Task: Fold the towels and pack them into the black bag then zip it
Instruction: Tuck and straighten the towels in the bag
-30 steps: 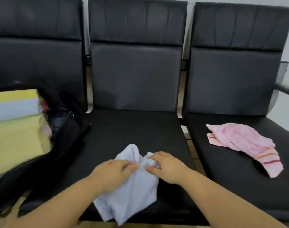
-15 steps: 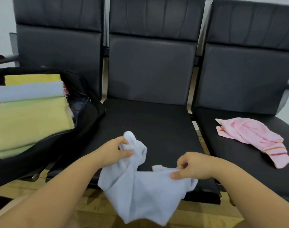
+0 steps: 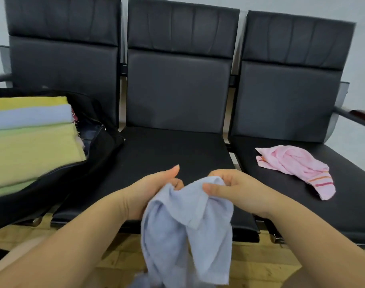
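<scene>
Since half a second ago the two hands have been brought close together again, so the blue towel (image 3: 187, 229) now hangs bunched between them instead of being spread. It is held in the air in front of the middle seat (image 3: 173, 150), its lower part dropping below the seat edge. The left hand (image 3: 154, 190) grips one upper part with curled fingers, thumb raised; the right hand (image 3: 229, 188) pinches the other between thumb and fingers. Which corners are held cannot be told clearly (the cloth is crumpled). For a good fold, two neighbouring corners should be found first, and the towel pulled flat. The bag (image 3: 98, 154) lies open on the left seat, with folded towels (image 3: 32, 146) inside. A pink towel (image 3: 298, 167) lies unfolded on the right seat.
</scene>
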Motion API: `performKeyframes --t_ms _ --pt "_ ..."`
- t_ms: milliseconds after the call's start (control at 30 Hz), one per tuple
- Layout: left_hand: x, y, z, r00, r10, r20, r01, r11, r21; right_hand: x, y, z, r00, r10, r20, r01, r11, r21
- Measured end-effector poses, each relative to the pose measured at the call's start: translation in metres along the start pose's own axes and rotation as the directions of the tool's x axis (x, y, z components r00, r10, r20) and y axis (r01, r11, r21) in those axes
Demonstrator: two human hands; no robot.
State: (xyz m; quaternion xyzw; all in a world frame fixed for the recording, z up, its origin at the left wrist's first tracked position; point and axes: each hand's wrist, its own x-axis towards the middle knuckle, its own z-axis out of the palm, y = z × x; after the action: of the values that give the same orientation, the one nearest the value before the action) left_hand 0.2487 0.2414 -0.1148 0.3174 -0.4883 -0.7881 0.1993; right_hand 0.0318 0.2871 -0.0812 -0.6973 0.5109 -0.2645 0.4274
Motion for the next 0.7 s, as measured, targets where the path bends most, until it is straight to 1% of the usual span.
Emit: performKeyframes --t_ms 100,167,200,233,300,367,467,567,600,667,700 --pt "-0.003 -0.008 0.009 1.000 0.028 -0.007 -0.025 0.962 0.272 -0.003 -0.002 0.003 0.999 0.052 0.007 -0.052 0.973 0.225" --pt "-0.005 -0.012 0.017 0.996 0.087 -0.005 -0.076 0.897 0.436 0.000 -0.002 0.003 0.989 0.137 -0.062 -0.103 0.915 0.389" --pt "-0.005 -0.013 0.022 0.993 0.115 -0.008 -0.096 0.866 0.490 0.001 -0.001 0.003 0.976 0.187 -0.109 -0.122 0.891 0.438" --pt "-0.004 -0.014 0.027 0.987 0.156 -0.025 -0.120 0.845 0.520 0.003 0.000 0.003 0.959 0.235 -0.159 -0.141 0.881 0.452" --pt "0.001 -0.016 0.033 0.952 0.287 -0.107 -0.191 0.828 0.527 0.005 0.003 0.003 0.931 0.281 -0.233 -0.169 0.897 0.409" --pt "0.005 -0.018 0.037 0.893 0.416 -0.171 -0.272 0.803 0.530 0.006 0.003 0.005 0.911 0.311 -0.272 -0.203 0.910 0.362" --pt "0.007 -0.020 0.043 0.822 0.542 -0.174 -0.344 0.717 0.606 0.008 0.003 0.007 0.895 0.353 -0.273 -0.244 0.900 0.361" --pt "0.009 -0.023 0.049 0.776 0.615 -0.141 -0.342 0.598 0.725 0.010 0.002 0.005 0.876 0.395 -0.276 -0.278 0.882 0.380" --pt "0.011 -0.024 0.049 0.764 0.632 -0.133 -0.346 0.574 0.742 0.010 0.003 0.003 0.872 0.399 -0.285 -0.273 0.878 0.394" --pt "0.013 -0.022 0.045 0.752 0.644 -0.143 -0.355 0.578 0.735 0.008 0.001 -0.001 0.890 0.361 -0.276 -0.218 0.872 0.438" --pt "0.014 -0.019 0.042 0.740 0.647 -0.184 -0.357 0.610 0.707 0.005 0.001 -0.004 0.911 0.329 -0.250 -0.196 0.877 0.439"
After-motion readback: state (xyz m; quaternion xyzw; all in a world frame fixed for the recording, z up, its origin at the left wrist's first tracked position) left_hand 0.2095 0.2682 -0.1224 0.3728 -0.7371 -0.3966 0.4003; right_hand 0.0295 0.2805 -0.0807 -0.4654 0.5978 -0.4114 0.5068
